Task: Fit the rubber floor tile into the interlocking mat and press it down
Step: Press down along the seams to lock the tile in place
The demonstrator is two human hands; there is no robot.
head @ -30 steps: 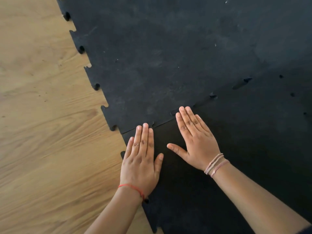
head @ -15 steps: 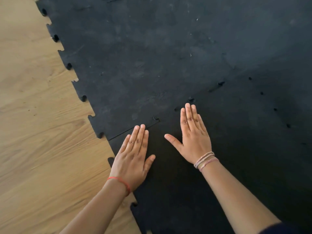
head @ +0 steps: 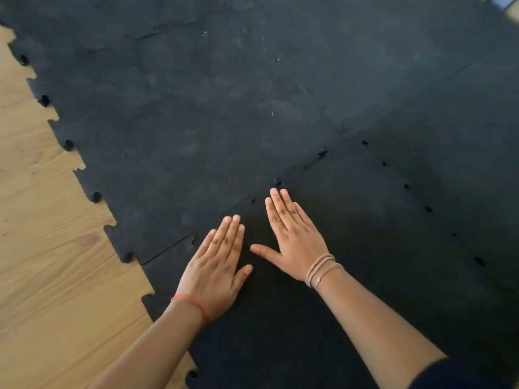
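Head view: a person is kneeling over a dark rubber floor tile (head: 351, 276) lying on the wooden floor (head: 56, 262), against the interlocking mat (head: 224, 108). The left hand (head: 216, 268) and right hand (head: 295, 240) are pressing flat, fingers (head: 278, 209) released, grasping nothing, beside the toothed seam (head: 311, 161). Pressing should probably be working along that seam, where gaps are showing.

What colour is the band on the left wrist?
Red, a thin band on the left wrist; head view shows it.
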